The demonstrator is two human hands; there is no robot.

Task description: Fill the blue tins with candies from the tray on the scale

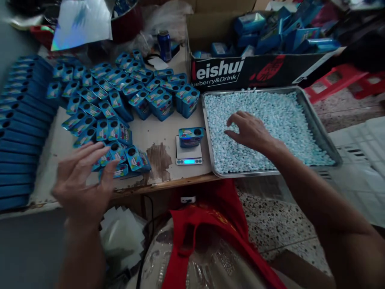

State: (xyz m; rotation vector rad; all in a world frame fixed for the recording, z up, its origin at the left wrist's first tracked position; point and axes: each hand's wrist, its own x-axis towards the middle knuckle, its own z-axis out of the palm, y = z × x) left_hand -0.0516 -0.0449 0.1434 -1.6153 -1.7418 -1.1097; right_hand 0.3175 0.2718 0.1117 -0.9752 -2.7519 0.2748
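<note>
My left hand [86, 180] is raised, fingers apart and slightly blurred, in front of a group of small blue boxes [134, 158] with round dark holes in their tops. It holds nothing that I can see. Over the metal tray [212, 154] of pale blue and white candy-like pellets [288, 132], my right hand [246, 128] hangs with its fingers curved and a gap between thumb and forefinger. One blue box [191, 137] stands on a small digital scale [189, 154] with a lit display, between my hands. The display's digits are too small to read.
Many more blue boxes [105, 86] crowd the table's left and back, with a long stacked row [21, 132] at the far left. Behind the tray, a cardboard carton [216, 72] holds blue packs. A drink can [164, 46] stands at the back. Red plastic stools [339, 82] are at right.
</note>
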